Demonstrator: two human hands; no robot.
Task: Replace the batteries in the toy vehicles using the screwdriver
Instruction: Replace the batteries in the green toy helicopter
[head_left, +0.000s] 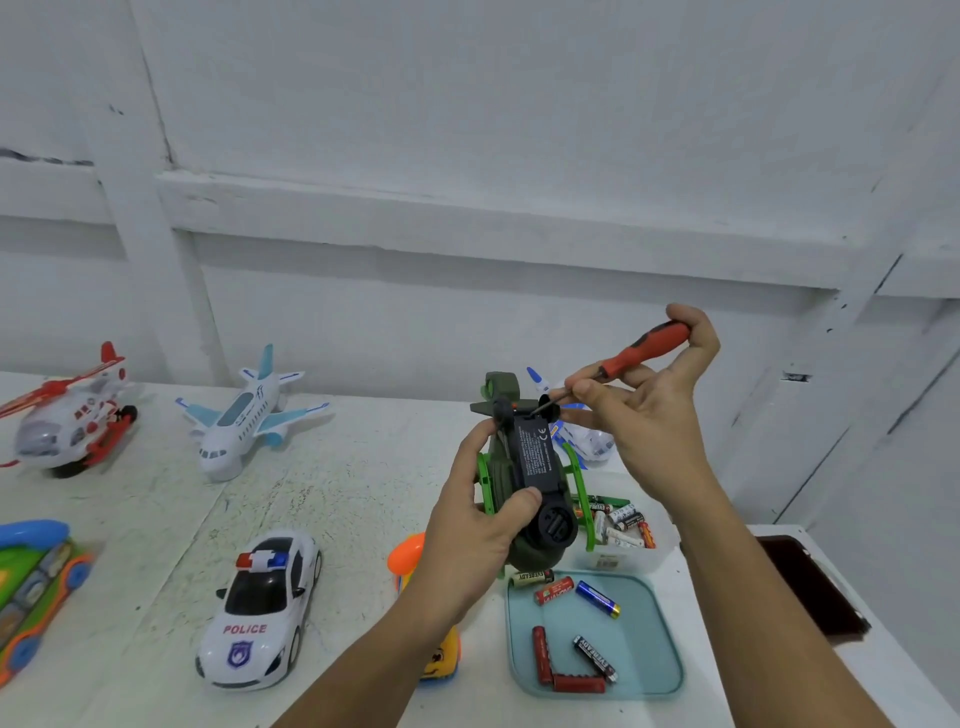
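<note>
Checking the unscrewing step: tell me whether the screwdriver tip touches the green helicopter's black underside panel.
Touching. Head view: the screwdriver tip sits against the far end of the black underside panel of the green helicopter, no gap.

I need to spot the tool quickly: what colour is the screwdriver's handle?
Red with black patches; the screwdriver is in the right hand, clearest in the head view.

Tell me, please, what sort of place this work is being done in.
Probably a home or workshop bench: a worn white-painted table against a bare white-painted wall, set out with toys such as a white plastic police car, and a pale blue plastic tray of loose batteries.
</note>
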